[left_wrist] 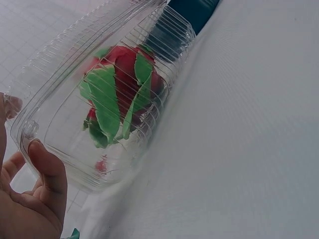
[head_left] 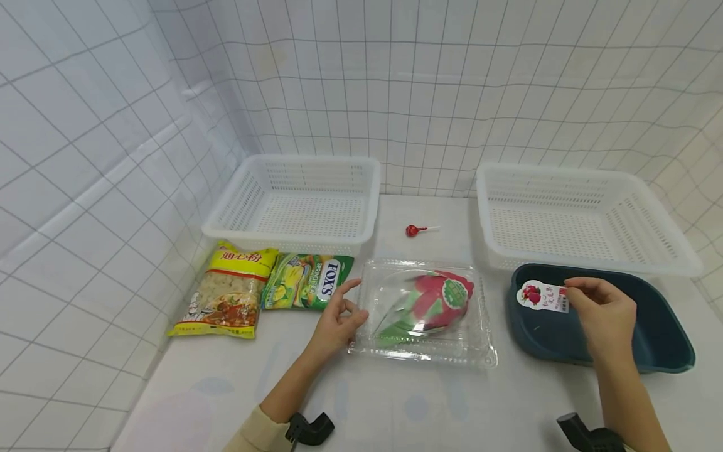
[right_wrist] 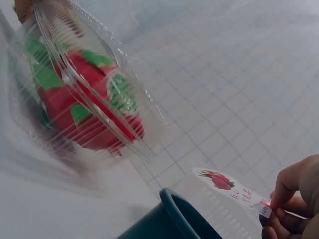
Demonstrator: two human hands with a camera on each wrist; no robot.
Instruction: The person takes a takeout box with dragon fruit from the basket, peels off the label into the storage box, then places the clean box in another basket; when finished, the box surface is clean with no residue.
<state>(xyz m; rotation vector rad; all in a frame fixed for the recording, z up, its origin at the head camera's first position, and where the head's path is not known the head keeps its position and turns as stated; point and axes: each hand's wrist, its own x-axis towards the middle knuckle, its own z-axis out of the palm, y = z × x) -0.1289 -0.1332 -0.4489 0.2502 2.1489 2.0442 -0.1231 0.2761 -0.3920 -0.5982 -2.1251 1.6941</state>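
Note:
A clear plastic clamshell box (head_left: 423, 311) holding a red and green dragon fruit (head_left: 432, 301) lies on the white table. My left hand (head_left: 337, 317) touches the box's left edge; its thumb (left_wrist: 47, 172) presses the corner of the box (left_wrist: 99, 109). My right hand (head_left: 601, 311) pinches a white label with a red fruit picture (head_left: 543, 296) above the dark teal tray (head_left: 649, 351). The right wrist view shows the label (right_wrist: 232, 186) held by its end, the box (right_wrist: 82, 94) to the left and the tray's rim (right_wrist: 172, 209) below.
Two white perforated baskets stand at the back, one left (head_left: 296, 201) and one right (head_left: 576, 216). A red lollipop (head_left: 415, 230) lies between them. A yellow pasta bag (head_left: 226, 292) and a green Fox's candy bag (head_left: 307, 281) lie left of the box.

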